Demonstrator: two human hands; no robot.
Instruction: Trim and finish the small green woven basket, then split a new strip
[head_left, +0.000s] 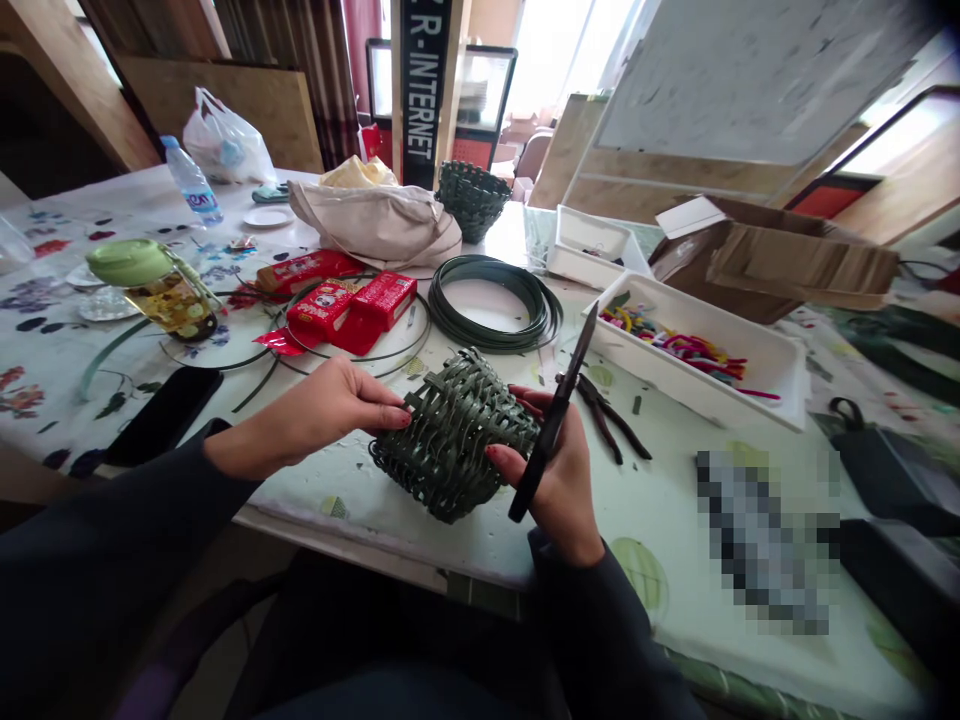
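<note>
A small dark green woven basket (457, 440) lies tilted on its side near the table's front edge, between my two hands. My left hand (330, 415) pinches a strip at the basket's left edge with thumb and fingers. On the other side, my right hand (559, 480) grips a dark, pointed knife (559, 405), its tip facing up and away. The thumb and fingers of that hand also rest against the basket. Just right of the knife, dark-handled pliers (611, 420) lie on the table. A coil of flat green strip (495, 305) sits behind the basket.
Red packets (352, 308) and loose strip loops lie behind my left hand. A phone (165, 415) and a green-lidded bottle (154, 285) are at left. At right stand a white tray (705, 350) of colourful pieces and a cardboard box (772, 255). Another woven basket (472, 200) stands behind.
</note>
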